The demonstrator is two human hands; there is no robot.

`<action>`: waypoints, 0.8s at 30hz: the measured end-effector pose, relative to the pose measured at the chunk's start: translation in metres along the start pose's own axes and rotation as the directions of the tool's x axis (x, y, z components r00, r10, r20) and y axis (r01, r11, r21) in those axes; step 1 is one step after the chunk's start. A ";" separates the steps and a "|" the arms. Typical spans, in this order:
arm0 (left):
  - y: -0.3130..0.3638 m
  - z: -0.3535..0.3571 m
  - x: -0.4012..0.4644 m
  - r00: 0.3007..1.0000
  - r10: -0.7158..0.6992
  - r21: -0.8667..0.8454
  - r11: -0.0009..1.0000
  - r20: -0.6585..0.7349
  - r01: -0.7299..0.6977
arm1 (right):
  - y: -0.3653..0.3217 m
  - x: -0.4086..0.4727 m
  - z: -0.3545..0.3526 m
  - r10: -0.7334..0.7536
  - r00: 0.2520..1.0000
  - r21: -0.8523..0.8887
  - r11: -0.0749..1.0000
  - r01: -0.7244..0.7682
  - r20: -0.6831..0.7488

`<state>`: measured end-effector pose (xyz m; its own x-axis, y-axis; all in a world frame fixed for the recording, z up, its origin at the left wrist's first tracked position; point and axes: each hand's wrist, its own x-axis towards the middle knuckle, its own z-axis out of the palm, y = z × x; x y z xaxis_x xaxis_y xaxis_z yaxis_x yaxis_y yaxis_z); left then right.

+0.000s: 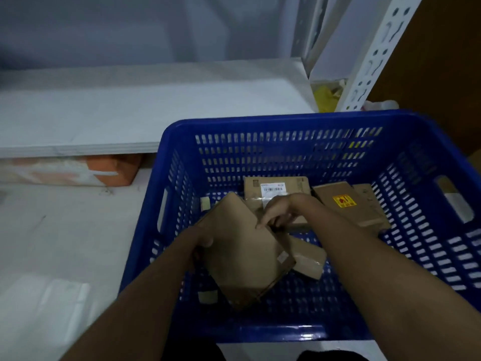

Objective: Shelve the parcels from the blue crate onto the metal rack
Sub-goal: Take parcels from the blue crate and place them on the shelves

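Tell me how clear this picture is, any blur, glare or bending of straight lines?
Head view: dim, bluish light; the hands, left and right, and the parcel they hold are soft with blur; a small glare spot sits on the crate's near rim; the wide lens bows the crate rim and tilts the rack post; the barcode label is unreadable.

The light is dim and bluish. At the back stands a pale wall, smooth and bare. The floor is light grey, with some small marks and a soft bright reflection near the lower left. In the upper right corner there is a brown wooden surface, maybe a door or a cupboard; I cannot tell which. Near its foot lies something yellow, crumpled and blurred. An orange and white box lies on the floor at the left.
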<state>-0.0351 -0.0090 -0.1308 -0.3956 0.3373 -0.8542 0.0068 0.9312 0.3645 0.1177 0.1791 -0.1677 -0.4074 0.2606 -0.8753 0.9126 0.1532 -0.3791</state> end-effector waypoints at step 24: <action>0.060 -0.036 -0.102 0.923 0.378 -0.611 0.714 -0.073 -0.341 | -0.007 -0.168 -0.025 -0.152 0.810 0.405 0.805 0.435 -0.567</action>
<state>-0.0270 0.0078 -0.0081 -0.4297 0.6532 -0.6234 -0.4215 0.4654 0.7783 0.1788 0.1578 -0.0107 -0.4890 0.7279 -0.4807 0.5714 -0.1492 -0.8070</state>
